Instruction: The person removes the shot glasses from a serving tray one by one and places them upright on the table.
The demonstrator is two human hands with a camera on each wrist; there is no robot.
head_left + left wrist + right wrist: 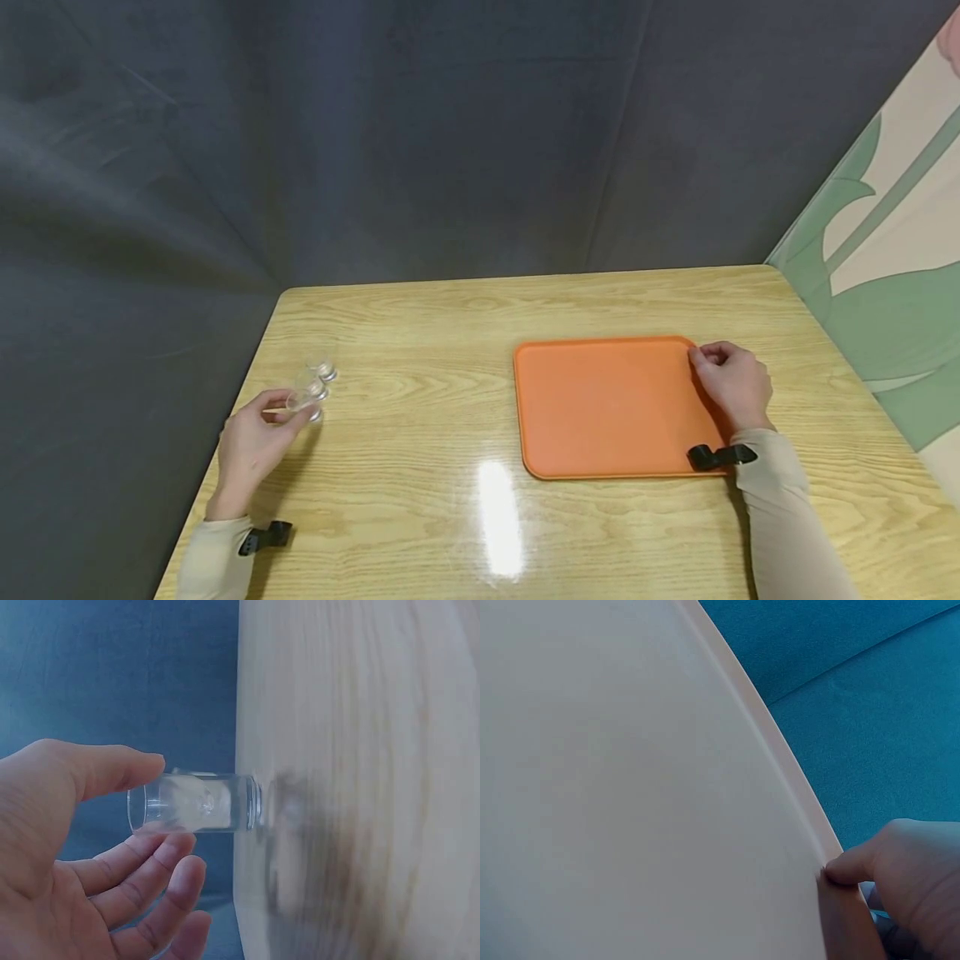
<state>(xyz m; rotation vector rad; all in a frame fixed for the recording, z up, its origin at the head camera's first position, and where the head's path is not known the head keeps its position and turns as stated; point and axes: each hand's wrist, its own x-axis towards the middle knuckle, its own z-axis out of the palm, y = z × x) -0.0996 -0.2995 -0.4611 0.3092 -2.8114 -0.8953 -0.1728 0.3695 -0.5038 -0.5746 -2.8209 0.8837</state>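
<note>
At the left side of the table, my left hand (255, 446) has its thumb and fingertips on opposite sides of a small clear shot glass (199, 802). This glass stands upright, its thick base at the tabletop. Two more clear glasses, one of them the far glass (325, 370), stand in a row just behind it. My right hand (731, 383) pinches the rim of an orange rectangular tray (600, 408) near its far right corner, thumb on the inner side. The tray lies flat right of centre; the right wrist view shows its rim close up, fingers partly hidden.
The light wood table (405, 517) reflects a bright patch of light at the front. Dark fabric (450, 142) hangs behind and to the left of it. A patterned green and cream surface (892, 275) borders the right edge. Each wrist wears a black strapped camera.
</note>
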